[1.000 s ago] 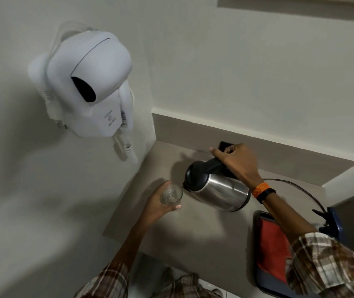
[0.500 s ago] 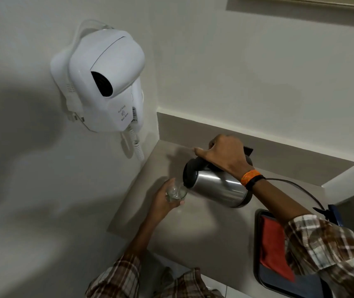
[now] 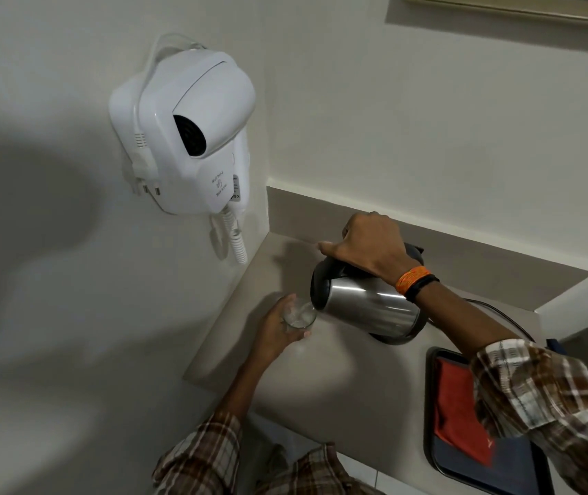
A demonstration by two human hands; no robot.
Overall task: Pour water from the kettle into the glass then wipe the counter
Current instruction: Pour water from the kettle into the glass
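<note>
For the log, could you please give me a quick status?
Right hand tilting steel kettle. Left hand holding clear glass, filling. Nothing obstructing.

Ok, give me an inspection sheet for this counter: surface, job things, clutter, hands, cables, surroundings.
Surface: beige counter in a wall corner; no spill seen.
Job's things: steel kettle tilted, spout at the rim of the glass, water going in; red cloth lies on the tray at the right.
Clutter: nothing seen.
Hands: left hand wraps the glass; right hand grips the kettle handle, bands on the wrist.
Cables: black cord runs across the counter behind the right arm; white coiled cord hangs from the dryer.
Surroundings: white hair dryer on the left wall; frame edge at the top.
</note>
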